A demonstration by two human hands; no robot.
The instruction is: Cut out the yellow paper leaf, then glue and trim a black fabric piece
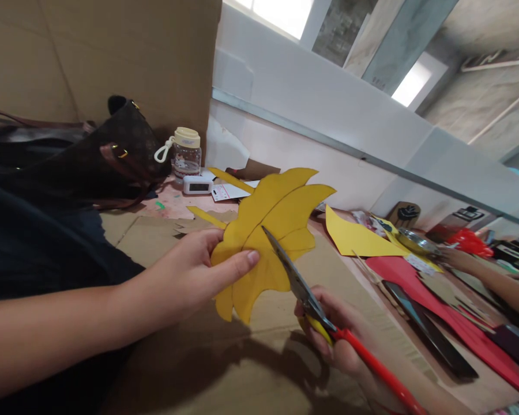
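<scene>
My left hand grips a yellow leaf-shaped cutout by its left side, thumb on top and fingers behind it. Dark lines run across the cutout, and its outer edge is scalloped with pointed tips. In my right hand is a pair of scissors with red and yellow on the handles. The blades look closed or nearly so, and their tip lies over the middle of the cutout. Whether the tip touches the sheet I cannot tell. Two thin yellow strips stick out to the left behind the cutout.
Brown cardboard covers the worktop. A dark handbag, a clear bottle and a small white digital device stand at the back left. Yellow sheet, red sheet and another person's arm are at the right.
</scene>
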